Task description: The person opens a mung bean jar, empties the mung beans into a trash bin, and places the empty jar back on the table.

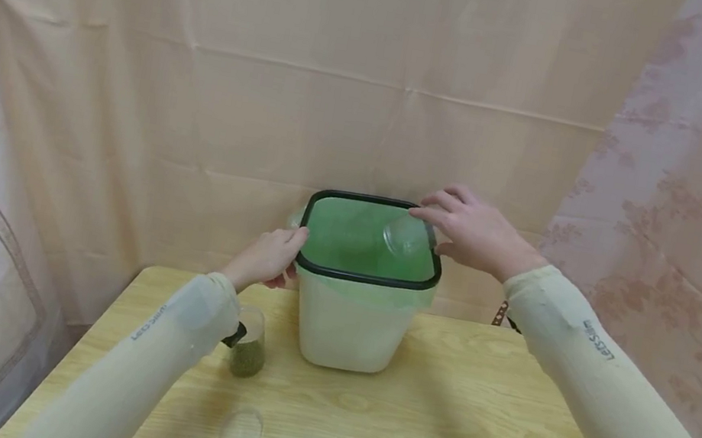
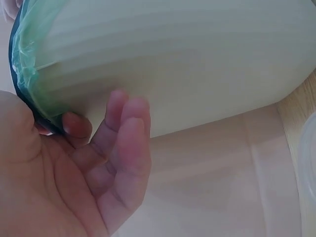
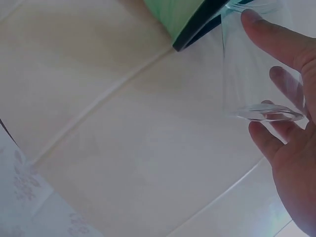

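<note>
A white trash bin [image 1: 345, 334] with a green bag liner [image 1: 341, 237] and a black rim ring [image 1: 365, 279] stands upright on the table. My left hand [image 1: 268, 255] pinches its left rim between thumb and index finger; the other fingers are loosely bent along the outer wall in the left wrist view. At the right rim, my right hand [image 1: 477, 232] grips a clear glass [image 1: 405, 237], tilted with its mouth inside the bin's opening. Through its transparent wall in the right wrist view, the glass [image 3: 242, 64] shows no contents.
A clear jar [image 1: 249, 349] with dark green contents in its lower part stands beside the bin, near my left wrist. In front of it, a clear round lid [image 1: 241, 433] lies on the wooden table [image 1: 427, 433]. Beige curtains [image 1: 270, 120] hang close behind.
</note>
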Available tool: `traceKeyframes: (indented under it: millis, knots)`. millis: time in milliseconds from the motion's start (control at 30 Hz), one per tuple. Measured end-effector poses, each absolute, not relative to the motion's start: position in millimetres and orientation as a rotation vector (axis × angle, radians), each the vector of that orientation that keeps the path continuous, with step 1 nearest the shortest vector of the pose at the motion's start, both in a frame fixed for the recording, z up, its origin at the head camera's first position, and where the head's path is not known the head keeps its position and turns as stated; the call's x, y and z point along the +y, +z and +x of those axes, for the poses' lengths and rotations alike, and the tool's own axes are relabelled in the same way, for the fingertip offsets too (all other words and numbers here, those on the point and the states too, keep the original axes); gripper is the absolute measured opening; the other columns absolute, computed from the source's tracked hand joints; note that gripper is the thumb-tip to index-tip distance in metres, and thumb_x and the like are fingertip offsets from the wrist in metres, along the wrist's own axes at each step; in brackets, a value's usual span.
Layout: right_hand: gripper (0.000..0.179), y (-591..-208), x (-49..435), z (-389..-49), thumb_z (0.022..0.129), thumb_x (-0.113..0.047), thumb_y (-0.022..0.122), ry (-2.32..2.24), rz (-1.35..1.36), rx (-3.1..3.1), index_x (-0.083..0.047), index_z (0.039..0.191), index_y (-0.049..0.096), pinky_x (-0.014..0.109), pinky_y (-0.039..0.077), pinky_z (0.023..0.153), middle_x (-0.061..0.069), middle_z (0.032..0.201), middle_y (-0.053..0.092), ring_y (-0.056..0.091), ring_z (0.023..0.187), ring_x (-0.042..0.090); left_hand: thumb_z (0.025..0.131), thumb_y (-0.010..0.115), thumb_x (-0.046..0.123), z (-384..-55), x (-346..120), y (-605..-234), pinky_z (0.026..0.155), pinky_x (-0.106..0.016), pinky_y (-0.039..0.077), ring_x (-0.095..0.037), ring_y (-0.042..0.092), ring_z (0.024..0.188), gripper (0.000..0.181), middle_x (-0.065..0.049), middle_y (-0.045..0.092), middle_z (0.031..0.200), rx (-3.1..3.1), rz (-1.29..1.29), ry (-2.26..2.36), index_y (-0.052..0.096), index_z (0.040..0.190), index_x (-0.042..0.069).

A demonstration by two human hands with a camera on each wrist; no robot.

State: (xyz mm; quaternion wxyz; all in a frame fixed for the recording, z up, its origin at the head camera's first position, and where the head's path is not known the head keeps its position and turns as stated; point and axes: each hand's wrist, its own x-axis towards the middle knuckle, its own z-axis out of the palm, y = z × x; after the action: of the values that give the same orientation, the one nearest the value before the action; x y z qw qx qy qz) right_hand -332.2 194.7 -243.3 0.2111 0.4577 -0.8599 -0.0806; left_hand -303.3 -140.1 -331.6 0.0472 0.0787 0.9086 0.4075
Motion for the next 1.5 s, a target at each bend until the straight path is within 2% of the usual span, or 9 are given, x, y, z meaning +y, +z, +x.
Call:
traceKeyframes:
  millis: [100,467,700,1000,1167,1267,1400,1500]
  knots:
    - [0.068,-247.6,198.3,-333.2,0.075,-0.01,0.09,-0.099,1.278,-2.406,-0.008,0.137,0.062,0.052,0.051,0.095,0.014,0.132,0.059,0.049,0.124,0.038,0.107,0.026,0.051,-306.7,-142.7,-331.2,0.058,-0.039,0.058,-0.028,0.064,0.058,0.061,-0.009,0.066,0.076,2.809,0.248,1.204,0.062,0.089,0.006]
    - [0.069,-267.4,205.7,-330.9,0.078,-0.021,0.089,0.041,1.197,-2.442,-0.01,0.14,0.06,0.052,0.049,0.099,0.012,0.135,0.058,0.051,0.123,0.034,0.108,0.029,0.05,-306.7,-146.0,-331.4,0.057,-0.033,0.056,-0.022,0.059,0.053,0.055,-0.008,0.064,0.075,2.872,0.247,1.167,0.059,0.088,0.009]
    - [0.07,-274.2,215.2,-329.2,0.079,-0.022,0.089,0.15,1.14,-2.448,-0.01,0.14,0.059,0.054,0.049,0.098,0.012,0.135,0.059,0.052,0.121,0.035,0.108,0.03,0.051,-305.8,-143.6,-333.6,0.057,-0.033,0.056,-0.029,0.064,0.059,0.056,-0.008,0.065,0.075,2.88,0.229,1.18,0.061,0.088,0.009]
    - [0.074,-284.6,227.9,-328.7,0.081,-0.026,0.087,0.312,1.01,-2.514,-0.011,0.146,0.053,0.06,0.039,0.107,0.013,0.14,0.055,0.049,0.127,0.036,0.108,0.031,0.049,-305.4,-139.2,-334.7,0.055,-0.033,0.054,-0.025,0.061,0.054,0.056,-0.006,0.064,0.071,2.906,0.252,1.206,0.06,0.082,0.009]
    - [0.078,-288.2,230.7,-325.3,0.082,-0.029,0.086,0.353,0.965,-2.513,-0.009,0.148,0.05,0.06,0.042,0.105,0.014,0.139,0.055,0.053,0.125,0.037,0.108,0.031,0.05,-306.2,-135.9,-334.4,0.055,-0.033,0.054,-0.026,0.063,0.055,0.06,-0.006,0.064,0.07,2.921,0.253,1.214,0.062,0.079,0.007]
    - [0.082,-288.3,231.7,-323.0,0.083,-0.029,0.085,0.358,0.956,-2.525,-0.008,0.151,0.045,0.06,0.045,0.102,0.016,0.139,0.054,0.056,0.12,0.038,0.108,0.031,0.049,-305.5,-134.4,-333.5,0.055,-0.033,0.054,-0.024,0.063,0.054,0.059,-0.005,0.064,0.069,2.932,0.251,1.208,0.061,0.079,0.007]
    - [0.087,-287.8,232.4,-319.7,0.086,-0.031,0.083,0.37,0.926,-2.561,-0.008,0.156,0.037,0.059,0.049,0.096,0.019,0.141,0.051,0.064,0.102,0.034,0.109,0.032,0.047,-304.0,-133.3,-332.7,0.054,-0.032,0.053,-0.025,0.063,0.055,0.057,-0.005,0.064,0.069,2.935,0.242,1.205,0.061,0.08,0.007]
    - [0.088,-288.9,234.2,-316.9,0.088,-0.033,0.081,0.397,0.884,-2.599,-0.011,0.158,0.033,0.059,0.052,0.092,0.019,0.142,0.049,0.066,0.095,0.033,0.109,0.032,0.047,-303.0,-132.3,-332.7,0.055,-0.032,0.053,-0.026,0.063,0.055,0.057,-0.006,0.064,0.07,2.928,0.224,1.218,0.062,0.08,0.007]
